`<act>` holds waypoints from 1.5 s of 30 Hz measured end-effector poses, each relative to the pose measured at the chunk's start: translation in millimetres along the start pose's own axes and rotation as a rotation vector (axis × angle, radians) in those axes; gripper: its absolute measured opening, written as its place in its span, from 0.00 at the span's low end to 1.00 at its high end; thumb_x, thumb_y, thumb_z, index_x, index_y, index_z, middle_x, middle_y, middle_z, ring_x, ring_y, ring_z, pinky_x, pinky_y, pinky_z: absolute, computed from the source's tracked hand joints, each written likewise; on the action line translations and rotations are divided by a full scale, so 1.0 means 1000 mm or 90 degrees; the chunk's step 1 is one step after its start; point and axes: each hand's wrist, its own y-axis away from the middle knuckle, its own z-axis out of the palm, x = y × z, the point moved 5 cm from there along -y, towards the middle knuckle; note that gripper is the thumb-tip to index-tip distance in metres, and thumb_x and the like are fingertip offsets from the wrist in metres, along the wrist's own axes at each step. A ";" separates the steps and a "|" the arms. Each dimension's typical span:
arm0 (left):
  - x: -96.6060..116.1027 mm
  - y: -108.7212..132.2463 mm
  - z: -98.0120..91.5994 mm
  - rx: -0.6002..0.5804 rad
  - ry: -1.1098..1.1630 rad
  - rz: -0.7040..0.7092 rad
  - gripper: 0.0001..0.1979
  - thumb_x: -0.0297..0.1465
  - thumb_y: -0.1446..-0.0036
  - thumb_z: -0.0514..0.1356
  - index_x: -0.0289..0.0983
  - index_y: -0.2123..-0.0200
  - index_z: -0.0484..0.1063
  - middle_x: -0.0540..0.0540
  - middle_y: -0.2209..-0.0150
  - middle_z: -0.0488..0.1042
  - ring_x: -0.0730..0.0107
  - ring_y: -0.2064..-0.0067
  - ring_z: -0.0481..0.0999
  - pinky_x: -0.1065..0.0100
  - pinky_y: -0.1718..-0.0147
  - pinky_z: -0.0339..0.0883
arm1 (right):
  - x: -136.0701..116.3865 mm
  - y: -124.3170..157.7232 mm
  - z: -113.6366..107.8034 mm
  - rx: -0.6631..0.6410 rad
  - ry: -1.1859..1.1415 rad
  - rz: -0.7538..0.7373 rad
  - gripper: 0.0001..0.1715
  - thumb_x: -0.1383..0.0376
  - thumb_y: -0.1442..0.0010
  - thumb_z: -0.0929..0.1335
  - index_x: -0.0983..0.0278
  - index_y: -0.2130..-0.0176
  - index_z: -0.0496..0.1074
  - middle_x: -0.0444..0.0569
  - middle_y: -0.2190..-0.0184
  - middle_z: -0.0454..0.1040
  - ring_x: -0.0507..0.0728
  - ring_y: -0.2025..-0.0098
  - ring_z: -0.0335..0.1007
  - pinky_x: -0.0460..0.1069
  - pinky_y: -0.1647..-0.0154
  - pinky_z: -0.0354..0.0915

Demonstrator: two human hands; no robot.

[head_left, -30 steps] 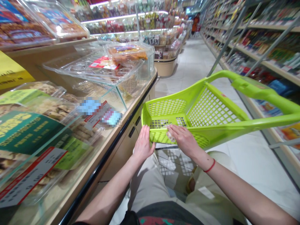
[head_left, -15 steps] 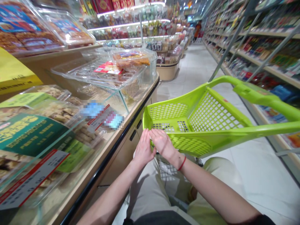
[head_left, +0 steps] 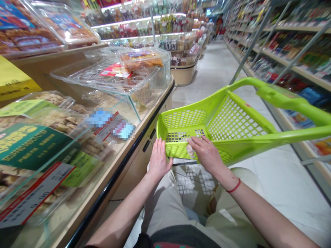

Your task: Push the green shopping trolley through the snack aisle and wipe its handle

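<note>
A lime-green plastic shopping basket (head_left: 232,120) with a long handle (head_left: 292,101) hangs tilted in front of my knees, and nothing shows inside it. My left hand (head_left: 158,159) lies flat against its near left corner, fingers stretched upward and together, holding nothing. My right hand (head_left: 206,154), with a red cord round the wrist, rests on the near rim. Its thumb and fingers pinch a small pale clear-wrapped item (head_left: 190,150) against the mesh; I cannot make out what it is.
A glass-fronted snack counter (head_left: 121,144) runs along my left, with clear boxes of biscuits (head_left: 59,120) and price tags. Stocked shelves (head_left: 292,51) line the right side. A white tiled aisle (head_left: 217,69) stretches ahead, with a person far down it.
Half a second ago both hands met at the basket's near left corner. My right hand has since slid right along the rim with the small item; my left hand stayed at the corner.
</note>
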 end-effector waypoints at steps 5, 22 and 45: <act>0.001 0.001 0.002 0.003 0.007 -0.001 0.44 0.33 0.45 0.62 0.26 0.32 0.43 0.23 0.31 0.49 0.40 0.28 0.44 0.40 0.35 0.55 | -0.023 -0.015 0.018 0.000 -0.040 -0.005 0.20 0.71 0.32 0.60 0.70 0.46 0.73 0.60 0.48 0.77 0.59 0.45 0.72 0.58 0.36 0.61; 0.001 0.000 0.004 0.016 -0.034 -0.002 0.42 0.31 0.45 0.60 0.26 0.32 0.44 0.23 0.31 0.50 0.39 0.29 0.48 0.40 0.35 0.56 | -0.052 -0.028 0.039 -0.008 -0.027 -0.061 0.21 0.70 0.32 0.59 0.70 0.44 0.72 0.59 0.45 0.75 0.60 0.42 0.71 0.58 0.37 0.64; 0.025 -0.004 0.008 -0.024 -0.020 0.024 0.43 0.29 0.42 0.57 0.27 0.30 0.38 0.28 0.31 0.53 0.45 0.29 0.50 0.44 0.33 0.54 | -0.027 0.003 0.025 0.050 -0.012 -0.027 0.27 0.73 0.33 0.58 0.72 0.38 0.66 0.59 0.40 0.71 0.60 0.37 0.64 0.58 0.33 0.60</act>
